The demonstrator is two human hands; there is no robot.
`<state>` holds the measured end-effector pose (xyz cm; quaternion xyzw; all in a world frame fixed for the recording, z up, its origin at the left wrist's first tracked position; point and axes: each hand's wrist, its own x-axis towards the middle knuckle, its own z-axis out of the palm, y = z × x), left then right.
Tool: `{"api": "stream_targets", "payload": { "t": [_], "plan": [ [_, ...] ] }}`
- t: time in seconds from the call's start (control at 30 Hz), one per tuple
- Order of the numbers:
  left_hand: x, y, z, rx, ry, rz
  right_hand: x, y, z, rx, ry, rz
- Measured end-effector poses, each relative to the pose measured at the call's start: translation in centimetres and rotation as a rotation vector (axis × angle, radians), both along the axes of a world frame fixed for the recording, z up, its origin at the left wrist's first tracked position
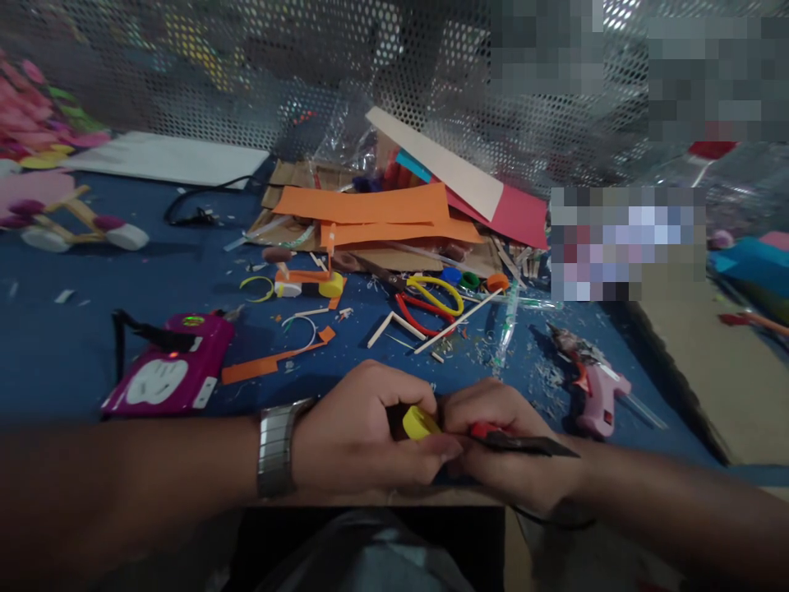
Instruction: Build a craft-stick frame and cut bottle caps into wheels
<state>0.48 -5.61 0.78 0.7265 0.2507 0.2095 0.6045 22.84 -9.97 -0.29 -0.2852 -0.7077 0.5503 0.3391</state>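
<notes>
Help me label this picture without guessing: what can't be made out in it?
In the head view:
- Yellow cap: partly covered by the left hand.
- Blade: its other end is partly hidden by the right hand.
- Pink pile: cut off by the left edge.
- Things at upper right: masked by pixelated blocks.
- Scraps beside the glue gun: too small and blurred to tell.

Your wear, as seen: one broad silver-grey metal wristband [276,450]; one grey cloth garment [376,555].
Your left hand [370,432] is ungloved, the wristband close behind it, made of flat rectangular links in rows with darker seams and a dull sheen; your right hand [518,444] is ungloved too, wrist bare. Your left forearm [154,464] and right forearm [666,501] are uncovered where visible. The garment, at your lap, is creased and blurred, its cut unclear.
</notes>
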Motion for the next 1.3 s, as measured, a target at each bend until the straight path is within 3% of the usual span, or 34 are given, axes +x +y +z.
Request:
{"api": "stream_targets", "payload": {
  "t": [0.2,0.37,0.6,0.87,1.1,1.3],
  "plan": [
    [0.1,0.07,0.15,-0.031,0.047,0.071,-0.06,-0.04,0.04,0.001,-0.022,-0.015],
    [-0.12,0.49,-0.16,-0.041,-0.061,-0.006,0.0,0.1,0.35,0.016,-0.053,-0.034],
    [-0.04,0.36,-0.14,-0.178,-0.177,-0.059,0.11,0.07,-0.04,0.032,0.016,-0.062],
    [-0.06,0.49,0.2,-0.125,0.008,-0.068,-0.26,0.12,0.3,0.013,0.001,-0.004],
    [0.2,-0.06,-0.38,-0.015,0.032,-0.057,-0.32,0.0,0.16,-0.007,0.027,0.036],
    [-0.12,-0.46,-0.63,0.089,0.072,-0.124,-0.34,-0.22,-0.42,-0.032,0.06,0.022]
  ]
}}
